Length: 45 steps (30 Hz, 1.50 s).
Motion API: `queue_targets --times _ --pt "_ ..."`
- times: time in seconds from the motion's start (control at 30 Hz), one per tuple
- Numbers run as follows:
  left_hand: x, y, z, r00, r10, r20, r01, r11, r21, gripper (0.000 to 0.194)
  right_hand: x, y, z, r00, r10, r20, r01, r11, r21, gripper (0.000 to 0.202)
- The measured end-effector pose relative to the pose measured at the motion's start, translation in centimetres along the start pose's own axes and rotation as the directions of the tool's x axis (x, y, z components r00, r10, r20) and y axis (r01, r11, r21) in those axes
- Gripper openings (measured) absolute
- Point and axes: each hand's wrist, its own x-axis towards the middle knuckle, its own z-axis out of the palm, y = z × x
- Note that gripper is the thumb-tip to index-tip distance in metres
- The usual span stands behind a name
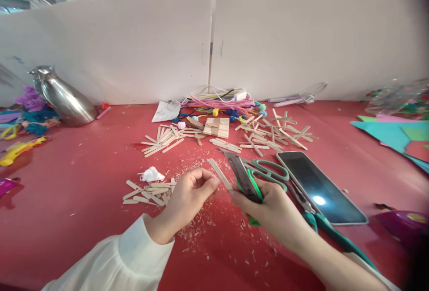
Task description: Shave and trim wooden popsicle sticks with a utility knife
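Note:
My right hand (268, 204) is closed round a green and black box cutter (245, 175), its blade pointing up and to the left. Between the thumb and fingers of that same hand is a pale wooden stick (219, 173), slanting up to the left. My left hand (194, 192) is just left of the stick, its thumb and index finger pressed together; whether anything small is between them is hidden. Wood shavings (197, 161) lie scattered on the red table (94, 183) beneath and around both hands.
Stick piles (145, 195) lie left and farther back. Green-handled scissors (271, 171), pliers (306, 206) and a phone (321, 188) are beside my right hand. A stick bundle (217, 127) and pipe cleaners (217, 102) sit behind; a metal jug (67, 99) stands back left.

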Motion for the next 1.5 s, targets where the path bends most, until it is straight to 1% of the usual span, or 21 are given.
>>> queue_targets --times 0.1,0.17,0.27,0.37,0.47,0.53,0.6,0.67,0.73,0.8,0.87,0.9,0.93,1.0,1.07,1.1,1.13,1.17,1.23,1.4,1.5 --pt "-0.1 0.0 0.1 1.000 -0.003 0.015 0.003 1.000 0.000 0.024 -0.1 -0.1 0.1 0.996 -0.062 -0.068 0.058 0.996 -0.068 0.027" --pt "-0.1 -0.1 0.2 1.000 -0.012 0.023 0.012 1.000 -0.012 0.024 -0.1 -0.1 0.2 0.991 -0.101 -0.088 0.090 0.990 -0.112 0.027" --pt "0.0 -0.2 0.2 0.999 -0.036 0.017 0.037 0.999 -0.034 0.023 -0.2 0.0 0.5 0.983 -0.160 -0.086 0.141 0.971 -0.191 0.023" --pt "0.1 -0.2 0.3 0.996 -0.092 -0.002 0.092 0.995 -0.037 0.018 -0.2 0.4 0.7 0.956 -0.276 -0.095 0.237 0.923 -0.303 0.026" --pt "0.1 -0.1 0.3 0.987 -0.156 -0.021 0.156 0.988 -0.003 0.010 -0.3 0.6 0.8 0.930 -0.365 -0.038 0.327 0.872 -0.364 0.020" --pt "0.2 0.0 0.2 0.984 -0.176 -0.020 0.177 0.984 0.010 0.007 -0.4 0.6 0.8 0.934 -0.357 -0.015 0.329 0.875 -0.354 0.017" --pt "0.2 0.1 0.2 0.986 -0.168 -0.009 0.168 0.986 0.010 0.008 -0.5 0.5 0.8 0.962 -0.271 -0.026 0.252 0.922 -0.293 0.021" --pt "0.1 0.1 0.1 0.991 -0.134 0.005 0.134 0.991 0.008 0.012 -0.5 0.2 0.7 0.990 -0.141 -0.029 0.133 0.974 -0.184 0.026" --pt "0.0 0.2 0.1 0.996 -0.080 0.030 0.080 0.997 0.009 0.020 -0.4 -0.1 0.5 0.999 -0.042 -0.012 0.041 0.996 -0.084 0.027" --pt "-0.2 0.2 0.1 0.999 -0.032 0.038 0.031 0.999 0.031 0.026 -0.3 -0.3 0.4 1.000 -0.005 -0.011 0.005 0.999 -0.033 0.027" --pt "-0.3 0.2 0.1 0.999 0.043 -0.005 -0.043 0.993 0.110 0.026 -0.2 -0.4 0.3 1.000 0.000 -0.022 0.000 1.000 -0.019 0.027" --pt "-0.3 0.2 0.1 0.994 0.104 -0.038 -0.096 0.979 0.178 0.023 -0.2 -0.4 0.3 1.000 -0.001 -0.028 0.000 1.000 -0.017 0.027" --pt "-0.3 0.2 0.1 0.981 0.183 -0.068 -0.160 0.953 0.259 0.019 -0.1 -0.3 0.3 0.999 -0.002 -0.034 0.001 1.000 -0.014 0.028" --pt "-0.2 0.1 -0.1 0.923 0.374 -0.086 -0.303 0.848 0.434 0.011 -0.1 -0.3 0.4 0.999 -0.005 -0.041 0.005 1.000 -0.006 0.029" --pt "0.0 -0.1 -0.3 0.853 0.520 -0.047 -0.407 0.718 0.564 0.008 -0.1 -0.2 0.4 0.999 -0.008 -0.037 0.008 1.000 -0.002 0.028" --pt "0.1 -0.2 -0.4 0.828 0.561 -0.020 -0.437 0.666 0.604 0.007 -0.1 -0.2 0.4 0.999 -0.014 -0.036 0.014 1.000 -0.009 0.028" --pt "0.2 -0.3 -0.4 0.814 0.581 0.007 -0.454 0.628 0.632 0.007 -0.2 -0.3 0.4 0.999 -0.025 -0.038 0.024 0.999 -0.024 0.027" --pt "0.3 -0.5 -0.5 0.810 0.585 0.033 -0.461 0.603 0.651 0.007 -0.2 -0.3 0.5 0.998 -0.042 -0.043 0.040 0.998 -0.045 0.026" --pt "0.4 -0.7 -0.5 0.817 0.573 0.069 -0.459 0.572 0.679 0.007 -0.2 -0.3 0.5 0.996 -0.074 -0.055 0.069 0.993 -0.092 0.025" --pt "0.3 -0.7 -0.5 0.845 0.521 0.121 -0.436 0.540 0.720 0.014 -0.2 0.1 0.6 0.996 -0.073 -0.050 0.064 0.986 -0.154 0.022" --pt "0.3 -0.4 -0.4 0.854 0.502 0.133 -0.426 0.530 0.733 0.015 -0.2 0.4 0.7 0.995 -0.091 -0.038 0.082 0.978 -0.190 0.019"
